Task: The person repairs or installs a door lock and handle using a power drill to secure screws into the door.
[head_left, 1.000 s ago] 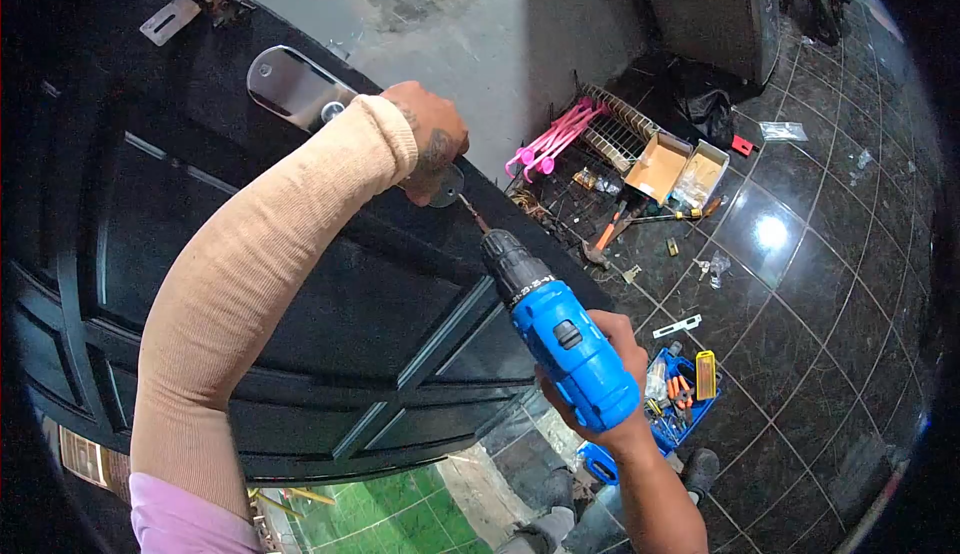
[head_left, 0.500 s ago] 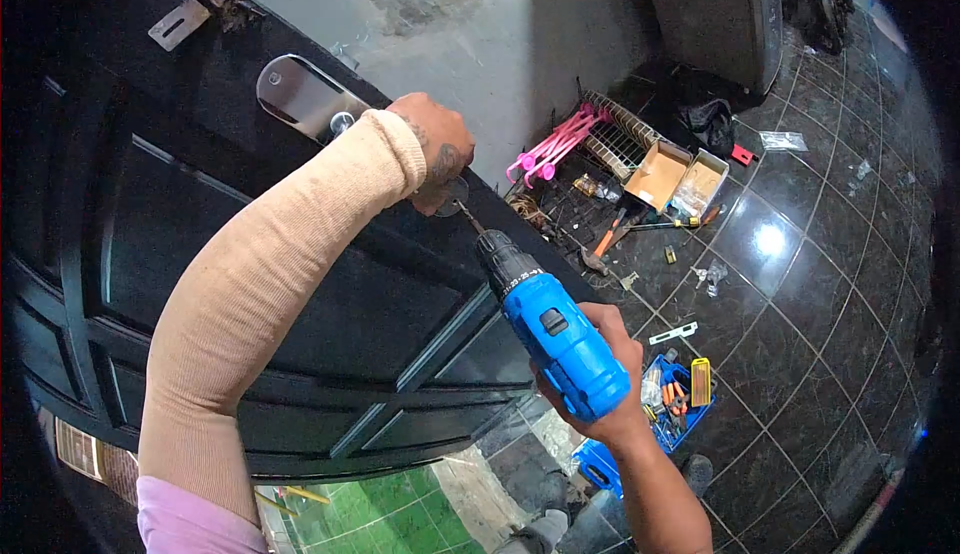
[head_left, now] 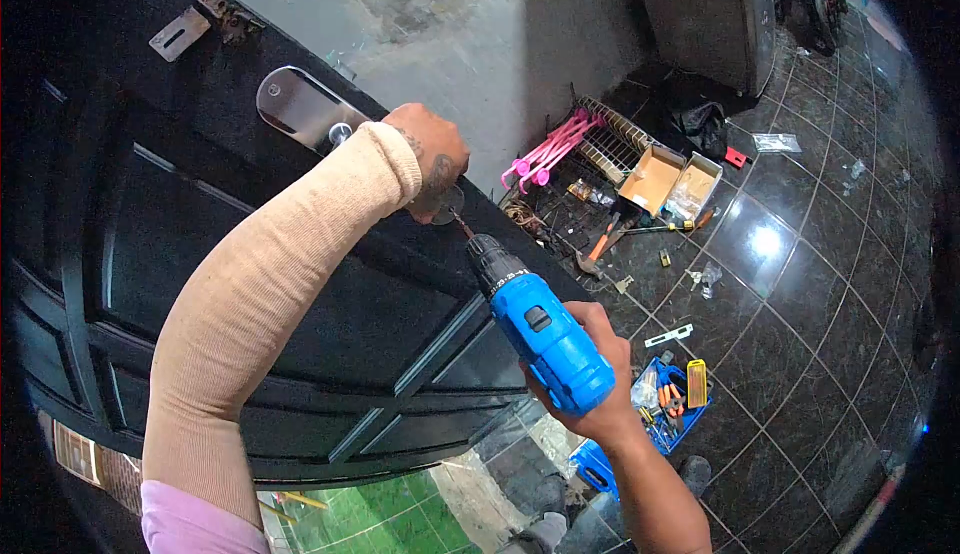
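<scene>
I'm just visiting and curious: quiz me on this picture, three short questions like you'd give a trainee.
1. True or false: the right hand grips a red drill.
2. What does the left hand hold against the black door? A) metal plate B) hammer C) paintbrush
3. Fill in: the blue tool case lies on the tiled ____.
Key: 1 false, the drill is blue; 2 A; 3 floor.

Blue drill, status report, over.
Right hand grips blue cordless drill, bit at silver metal plate. Left hand holds plate on black door. Tools lie on dark tiled floor.
</scene>
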`<state>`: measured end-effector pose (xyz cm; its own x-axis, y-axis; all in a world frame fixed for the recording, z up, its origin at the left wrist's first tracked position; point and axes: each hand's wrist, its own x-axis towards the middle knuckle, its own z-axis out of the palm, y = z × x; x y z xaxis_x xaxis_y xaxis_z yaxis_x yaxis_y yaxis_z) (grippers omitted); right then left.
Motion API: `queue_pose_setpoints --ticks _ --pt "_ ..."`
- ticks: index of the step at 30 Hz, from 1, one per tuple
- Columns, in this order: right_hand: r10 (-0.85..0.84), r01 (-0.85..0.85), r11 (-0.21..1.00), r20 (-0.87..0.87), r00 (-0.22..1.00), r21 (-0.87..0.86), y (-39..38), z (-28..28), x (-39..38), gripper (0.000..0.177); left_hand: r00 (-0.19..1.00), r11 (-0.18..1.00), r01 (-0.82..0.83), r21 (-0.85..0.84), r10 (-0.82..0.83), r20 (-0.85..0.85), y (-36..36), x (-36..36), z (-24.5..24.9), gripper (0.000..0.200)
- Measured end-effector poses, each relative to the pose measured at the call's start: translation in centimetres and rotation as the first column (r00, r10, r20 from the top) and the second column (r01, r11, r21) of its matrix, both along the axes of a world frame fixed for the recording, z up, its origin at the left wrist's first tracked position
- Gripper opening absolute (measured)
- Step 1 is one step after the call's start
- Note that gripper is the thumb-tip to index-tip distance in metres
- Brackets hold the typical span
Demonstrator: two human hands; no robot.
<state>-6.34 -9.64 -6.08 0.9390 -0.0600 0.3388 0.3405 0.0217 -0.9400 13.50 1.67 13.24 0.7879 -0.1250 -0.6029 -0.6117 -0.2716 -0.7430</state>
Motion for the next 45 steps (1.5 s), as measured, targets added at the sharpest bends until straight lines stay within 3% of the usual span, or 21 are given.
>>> queue_pose_setpoints --ticks 5,29,35,45 --pt "0.013 -0.012 1.000 -0.035 0.999 0.024 0.1 0.4 -0.1 0.051 1.000 1.000 0.001 -0.020 -0.001 -0.002 -0.3 -0.6 0.2 0.053" --pt "0.035 -0.033 0.999 -0.052 0.998 0.037 -0.3 1.8 0.1 0.052 1.000 1.000 -0.019 0.002 0.019 0.017 -0.2 -0.4 0.0 0.059" --pt "0.054 -0.053 0.998 -0.017 0.998 0.037 -0.3 1.5 0.2 0.053 1.000 1.000 0.018 -0.012 -0.017 0.004 0.1 -0.1 0.0 0.048" --pt "0.082 -0.077 0.993 -0.049 0.995 0.090 0.0 1.1 0.6 0.050 0.998 0.998 0.055 -0.043 -0.054 0.020 0.6 -0.2 0.3 0.064"
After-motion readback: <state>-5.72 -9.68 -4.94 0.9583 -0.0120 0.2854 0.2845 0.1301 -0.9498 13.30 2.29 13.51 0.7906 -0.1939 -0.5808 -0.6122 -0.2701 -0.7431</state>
